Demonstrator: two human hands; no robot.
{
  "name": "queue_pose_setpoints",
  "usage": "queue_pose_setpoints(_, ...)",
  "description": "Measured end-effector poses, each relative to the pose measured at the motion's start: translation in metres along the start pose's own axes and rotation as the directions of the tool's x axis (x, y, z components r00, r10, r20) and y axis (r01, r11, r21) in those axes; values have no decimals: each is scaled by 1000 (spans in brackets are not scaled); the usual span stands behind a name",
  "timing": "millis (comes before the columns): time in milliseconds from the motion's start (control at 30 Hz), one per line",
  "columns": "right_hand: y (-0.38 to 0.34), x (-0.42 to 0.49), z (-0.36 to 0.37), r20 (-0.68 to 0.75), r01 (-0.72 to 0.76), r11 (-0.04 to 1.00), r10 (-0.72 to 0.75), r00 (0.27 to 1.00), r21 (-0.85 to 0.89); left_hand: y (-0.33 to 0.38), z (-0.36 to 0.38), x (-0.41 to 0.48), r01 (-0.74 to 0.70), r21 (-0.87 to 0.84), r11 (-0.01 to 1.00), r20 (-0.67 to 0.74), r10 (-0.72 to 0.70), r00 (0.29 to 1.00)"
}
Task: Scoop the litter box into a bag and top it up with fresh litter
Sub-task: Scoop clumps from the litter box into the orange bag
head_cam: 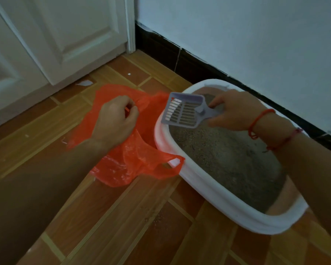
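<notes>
A white oval litter box (214,190) full of grey litter (224,155) lies on the floor along the wall. Beside its left end lies a red plastic bag (134,161), mouth open toward the box. My left hand (117,119) pinches the bag's far edge and holds it up. My right hand (235,111) grips the handle of a pale purple slotted scoop (183,111). The scoop hangs empty over the box's left rim, next to the bag's mouth. Red strings circle my right wrist.
A white panelled door (52,39) stands at the upper left. The pale wall with a dark baseboard (189,62) runs behind the box. Spilled litter grains (153,215) and small white scraps (83,83) dot the orange tiled floor.
</notes>
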State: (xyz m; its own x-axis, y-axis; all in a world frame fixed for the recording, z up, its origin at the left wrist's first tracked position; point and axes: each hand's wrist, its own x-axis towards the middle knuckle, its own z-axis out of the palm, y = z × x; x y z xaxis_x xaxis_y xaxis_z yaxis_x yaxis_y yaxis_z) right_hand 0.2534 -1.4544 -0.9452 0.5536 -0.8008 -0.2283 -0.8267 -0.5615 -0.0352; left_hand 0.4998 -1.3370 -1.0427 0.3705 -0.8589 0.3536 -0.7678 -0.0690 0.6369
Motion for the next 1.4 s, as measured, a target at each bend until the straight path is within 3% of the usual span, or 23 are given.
queue_pose_setpoints(100, 29, -6, 4, 51, -86, 996, 87, 995, -30, 4, 9, -2, -23, 6, 1000, 24, 23, 999)
queue_pose_setpoints(200, 63, -11, 17, 81, -179, 967, 196, 977, -181, 8, 18, -3, -53, 22, 998, 45, 52, 998)
queue_pose_setpoints(467, 155, -31, 17, 25, -445, 759, 518, 855, -475, 19, 35, -3, -81, 45, 996, 86, 77, 993)
queue_pose_setpoints(600, 171, -41, 23, 94, -479, 681, 622, 777, -553, 22, 37, -2, -84, 40, 996, 86, 80, 993)
queue_pose_setpoints(733, 180, -44, 39, 112, -460, 643, 647, 754, -613, 18, 37, -3, -75, 39, 996, 81, 72, 994)
queue_pose_setpoints(933, 188, -47, 59, 167, -475, 660, 669, 724, -582, 18, 37, -4, -60, 34, 998, 75, 57, 995)
queue_pose_setpoints(1167, 205, -46, 76, 180, -485, 721, 631, 754, -496, 17, 40, -5, -47, 41, 998, 88, 43, 995)
queue_pose_setpoints(1300, 215, -44, 85, 218, -539, 741, 649, 729, -401, 17, 40, -5, -41, 43, 998, 90, 37, 995)
queue_pose_setpoints(1400, 208, -43, 93, 236, -518, 783, 606, 760, -344, 17, 40, -6, -31, 37, 999, 98, 28, 995)
